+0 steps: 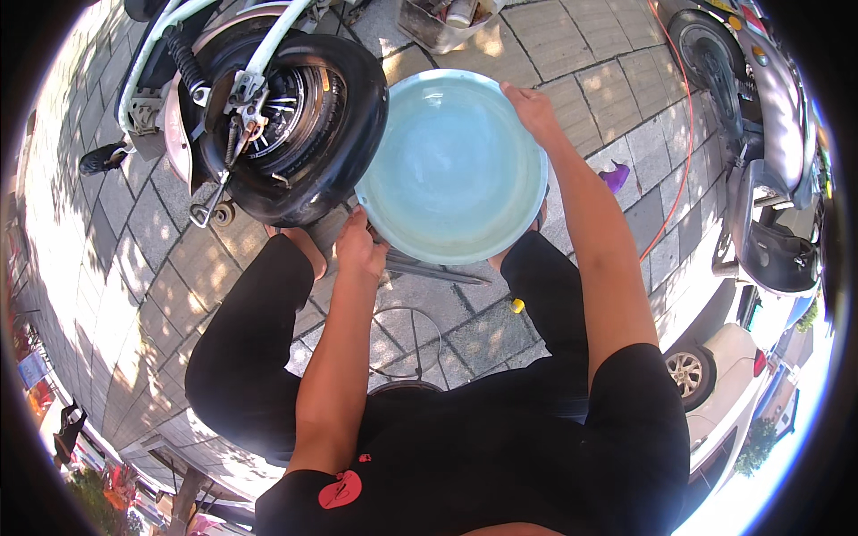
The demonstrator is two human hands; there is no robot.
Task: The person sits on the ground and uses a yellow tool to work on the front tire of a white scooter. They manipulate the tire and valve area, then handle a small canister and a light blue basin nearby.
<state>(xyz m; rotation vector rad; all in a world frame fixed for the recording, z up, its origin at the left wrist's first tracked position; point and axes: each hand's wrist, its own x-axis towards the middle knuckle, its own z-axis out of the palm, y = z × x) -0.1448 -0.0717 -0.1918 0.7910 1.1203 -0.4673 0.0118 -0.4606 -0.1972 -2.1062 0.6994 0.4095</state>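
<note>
A round light-blue basin with water in it is held between my two hands. My right hand grips its far right rim. My left hand is closed at the near left rim, thumb up on the edge, its other fingers partly hidden. Close to the basin's left side, a black inner tube hangs around the scooter wheel. Below the basin, long metal bars lie on the paving.
A clear tub with odds and ends stands at the far side. A red hose runs along the right, near a purple object. A yellow cap lies by my right leg. Parked scooters and a white car stand further right.
</note>
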